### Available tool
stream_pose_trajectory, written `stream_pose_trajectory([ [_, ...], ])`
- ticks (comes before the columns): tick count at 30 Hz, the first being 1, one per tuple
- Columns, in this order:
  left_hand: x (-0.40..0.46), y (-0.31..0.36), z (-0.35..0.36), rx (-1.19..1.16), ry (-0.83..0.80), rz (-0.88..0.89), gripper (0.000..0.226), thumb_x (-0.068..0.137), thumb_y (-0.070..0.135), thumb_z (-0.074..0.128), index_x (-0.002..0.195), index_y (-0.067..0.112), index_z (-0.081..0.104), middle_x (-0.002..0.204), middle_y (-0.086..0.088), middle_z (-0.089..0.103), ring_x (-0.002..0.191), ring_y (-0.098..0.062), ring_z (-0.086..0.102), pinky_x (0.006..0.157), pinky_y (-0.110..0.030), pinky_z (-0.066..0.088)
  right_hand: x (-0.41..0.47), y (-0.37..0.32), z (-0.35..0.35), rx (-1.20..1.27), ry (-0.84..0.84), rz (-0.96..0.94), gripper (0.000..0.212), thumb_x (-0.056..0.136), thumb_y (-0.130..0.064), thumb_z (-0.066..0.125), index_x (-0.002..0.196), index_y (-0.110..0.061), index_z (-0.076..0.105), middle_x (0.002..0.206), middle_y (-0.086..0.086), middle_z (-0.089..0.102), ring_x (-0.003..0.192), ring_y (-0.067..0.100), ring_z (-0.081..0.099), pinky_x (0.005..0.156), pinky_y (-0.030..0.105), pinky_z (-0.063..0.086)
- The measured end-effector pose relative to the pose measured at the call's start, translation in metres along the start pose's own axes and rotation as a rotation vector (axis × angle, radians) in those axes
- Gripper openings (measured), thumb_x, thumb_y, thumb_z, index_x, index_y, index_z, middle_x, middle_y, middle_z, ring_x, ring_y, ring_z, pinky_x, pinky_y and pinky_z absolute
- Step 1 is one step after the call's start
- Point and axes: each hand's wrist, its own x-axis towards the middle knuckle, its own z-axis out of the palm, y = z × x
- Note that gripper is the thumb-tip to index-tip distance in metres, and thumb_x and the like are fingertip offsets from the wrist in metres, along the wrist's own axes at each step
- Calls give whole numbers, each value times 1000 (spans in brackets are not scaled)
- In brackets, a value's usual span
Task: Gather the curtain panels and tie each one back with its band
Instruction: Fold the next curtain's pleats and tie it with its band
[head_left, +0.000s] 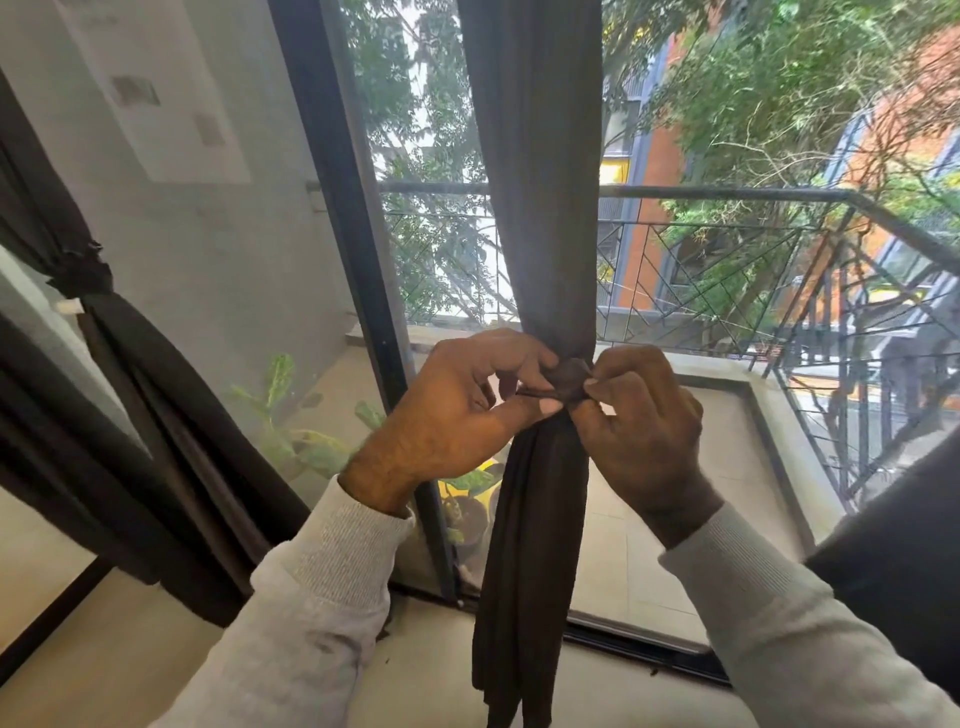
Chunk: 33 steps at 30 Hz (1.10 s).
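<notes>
L thumb + forefinger (540, 402) pinch one end of the thin dark-brown fabric band (569, 382); R hand (641, 415) fingertips pinch the other end at the knot. Band wraps the gathered dark-brown cloth curtain panel (540, 208) at mid-height, centre, in front of the black-framed glass door (363, 249). L hand (457, 410) just beside it; 2nd dark curtain panel (130, 389) hangs tied, far left.

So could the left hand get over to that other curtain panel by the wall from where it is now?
Probably not yet. The left hand is pinching the band on the middle curtain along with the right hand. The tied panel hangs well off to the left, nothing between them.
</notes>
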Motion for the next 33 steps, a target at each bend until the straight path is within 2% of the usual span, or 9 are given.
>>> stream_pose_trajectory([
  [2, 4, 1, -1, 33, -35, 21, 13, 87, 10, 83, 83, 7, 72, 91, -5, 69, 76, -23, 60, 64, -27, 45, -1, 3, 2, 13, -26, 12, 21, 87, 0, 79, 72, 5, 65, 92, 21, 70, 61, 33, 60, 49, 39, 51],
  [4, 5, 0, 0, 36, -33, 45, 16, 85, 5, 83, 79, 5, 68, 84, -5, 61, 72, -12, 52, 62, -28, 44, 1, 3, 3, 42, -43, 36, 20, 86, -1, 82, 74, 4, 67, 97, 19, 73, 66, 33, 66, 54, 39, 53],
  [7, 2, -7, 8, 44, 48, 110, 20, 83, -2, 83, 76, 1, 64, 84, -4, 56, 70, -23, 53, 61, -33, 46, 11, 1, -2, 181, -69, 97, 13, 83, 5, 82, 79, 4, 69, 95, 15, 75, 78, 26, 71, 67, 31, 58],
  [10, -3, -18, 13, 102, 128, 186, 22, 81, -14, 80, 74, -3, 63, 89, -7, 58, 76, -19, 56, 68, -25, 47, 19, 0, -15, 411, -205, 268, 18, 80, 10, 81, 93, 2, 73, 96, 7, 76, 87, 13, 71, 81, 18, 56],
  [14, -10, -28, 16, 193, 243, 220, 22, 78, -23, 78, 73, -6, 65, 90, -14, 62, 83, -24, 61, 74, -24, 50, 31, 3, -28, 606, -457, 408, 21, 89, -8, 79, 109, -7, 74, 100, 1, 77, 94, 18, 74, 89, 26, 60],
  [19, -18, -29, 22, 247, 292, 229, 21, 83, -20, 78, 76, -3, 67, 93, -12, 63, 85, -26, 61, 80, -20, 48, 40, 4, -26, 443, -541, 266, 28, 84, -16, 88, 109, -11, 77, 99, -3, 72, 90, 10, 69, 81, 20, 57],
  [23, -25, -29, 21, 280, 319, 233, 19, 84, -15, 79, 76, -2, 68, 97, -10, 64, 87, -27, 62, 78, -24, 50, 43, 0, -28, 466, -570, 338, 25, 82, -15, 89, 104, -14, 77, 94, -6, 72, 88, 10, 69, 78, 13, 54],
  [29, -31, -27, 22, 335, 312, 282, 17, 87, -11, 76, 75, -2, 67, 95, -15, 64, 84, -30, 61, 72, -35, 53, 57, -10, -27, 440, -652, 436, 3, 93, -22, 78, 92, -19, 80, 84, -9, 71, 81, 12, 68, 72, 31, 61],
  [33, -32, -26, 23, 336, 302, 259, 13, 86, -10, 78, 78, -3, 71, 98, -15, 66, 88, -30, 64, 76, -33, 56, 63, -15, -27, 399, -715, 397, 6, 90, -15, 78, 85, -19, 81, 81, -9, 68, 78, 11, 65, 67, 17, 49],
])
